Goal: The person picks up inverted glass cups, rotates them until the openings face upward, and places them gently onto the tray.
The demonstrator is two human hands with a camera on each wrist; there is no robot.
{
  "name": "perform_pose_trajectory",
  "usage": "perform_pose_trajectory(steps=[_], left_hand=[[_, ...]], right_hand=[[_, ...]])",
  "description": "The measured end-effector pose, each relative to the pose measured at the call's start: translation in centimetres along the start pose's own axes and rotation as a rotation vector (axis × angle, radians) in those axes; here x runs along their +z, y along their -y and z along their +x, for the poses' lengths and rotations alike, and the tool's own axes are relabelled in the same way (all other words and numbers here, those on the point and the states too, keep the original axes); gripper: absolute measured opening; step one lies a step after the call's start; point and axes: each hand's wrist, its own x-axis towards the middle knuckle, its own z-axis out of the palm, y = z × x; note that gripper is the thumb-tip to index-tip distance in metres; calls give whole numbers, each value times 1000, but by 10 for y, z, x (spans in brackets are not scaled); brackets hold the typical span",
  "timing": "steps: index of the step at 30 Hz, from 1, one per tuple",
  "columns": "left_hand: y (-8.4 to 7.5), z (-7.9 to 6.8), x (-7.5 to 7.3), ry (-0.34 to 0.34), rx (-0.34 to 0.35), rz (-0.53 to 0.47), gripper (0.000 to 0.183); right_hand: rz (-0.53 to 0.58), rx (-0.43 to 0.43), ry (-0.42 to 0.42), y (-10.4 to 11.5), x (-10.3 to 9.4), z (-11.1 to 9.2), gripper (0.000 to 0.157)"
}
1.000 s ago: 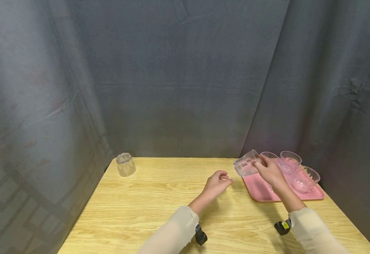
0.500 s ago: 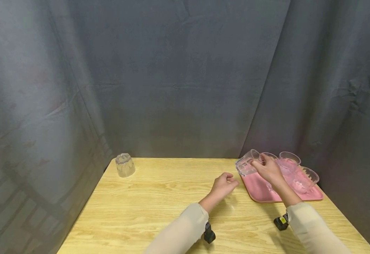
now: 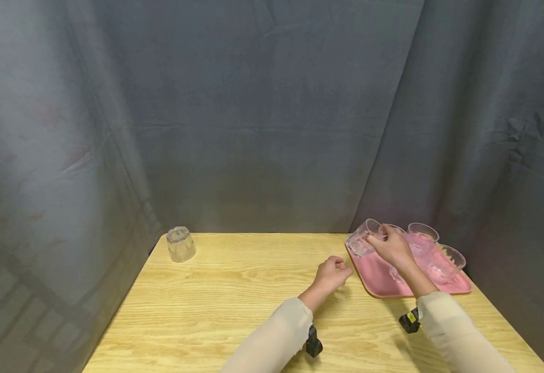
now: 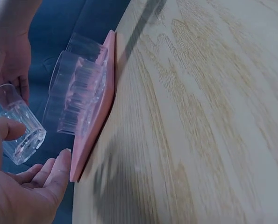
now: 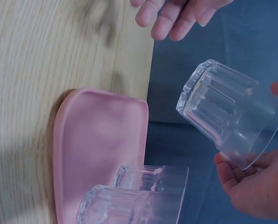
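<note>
In the head view my right hand (image 3: 395,249) holds a clear glass (image 3: 362,239) by its rim end, tilted with its base toward the left, above the left part of a pink tray (image 3: 379,282). The right wrist view shows thumb and fingers pinching that glass (image 5: 223,107). My left hand (image 3: 331,274) hovers just left of the tray, fingers loosely bent, holding nothing. Up close in the left wrist view, the left hand (image 4: 26,186) lies near the base of the held glass (image 4: 19,126); whether they touch is hard to tell.
Several clear glasses (image 3: 446,264) stand upright on the tray, partly behind my right arm. One more glass (image 3: 181,246) sits upside down at the far left corner of the wooden table (image 3: 234,300). Grey curtains (image 3: 262,129) enclose the back and sides.
My left hand has moved a little to the right, toward the tray. The right hand stays nearly in place with the glass, which is now over the tray's left edge.
</note>
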Motion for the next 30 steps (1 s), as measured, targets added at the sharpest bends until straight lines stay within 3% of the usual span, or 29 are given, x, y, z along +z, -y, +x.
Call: perform_pose_trajectory(steps=[8,21,28,30], left_hand=[[3,9,17,-7,-20,-5,50],[-1,15,31,-22,-40,-32,43],[7,19,36,-34,-55,-6,40],[8,20,37,-41,-55,8,38]], right_hand=[[-45,-27,-53,-2,1,8,83],[-109,-4,-43,-9,4,18,82],[-148,-23,-25,-13,12,19,81],[-155,-31,-32,-13,14,19,74]])
